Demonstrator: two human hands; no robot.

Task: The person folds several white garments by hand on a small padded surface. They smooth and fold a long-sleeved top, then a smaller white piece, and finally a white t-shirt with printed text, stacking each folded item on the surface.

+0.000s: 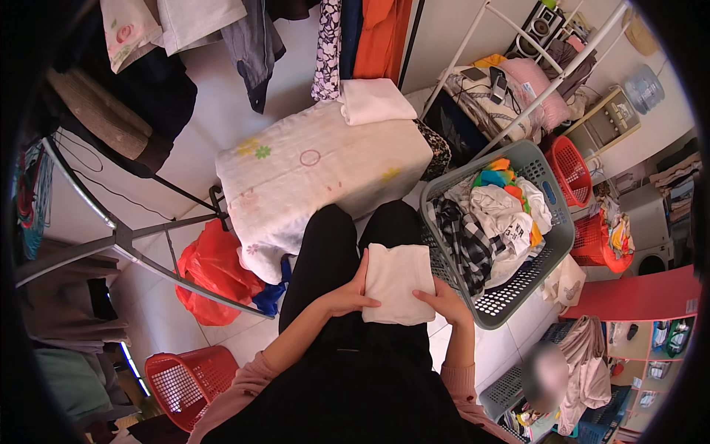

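A white cloth (398,277), folded into a neat rectangle, rests above my lap between both hands. My left hand (355,294) grips its left edge, thumb on top. On the right edge, my right hand (444,299) holds it the same way, thumb across the face. Before my knees stands a low block-shaped surface draped with a white flower-print cover (327,161). Another folded white cloth (377,101) lies on its far end. Beside my right knee is a grey plastic laundry basket (502,319) filled with crumpled clothes (499,216), among them a black-and-white checked garment.
Hanging clothes (383,39) line the far wall. At left are a metal rack frame (123,238), a red plastic bag (213,277) and a red basket (191,383). A white rack pole (532,105) rises behind the laundry basket. More baskets (571,172) and shelves (649,338) stand at right.
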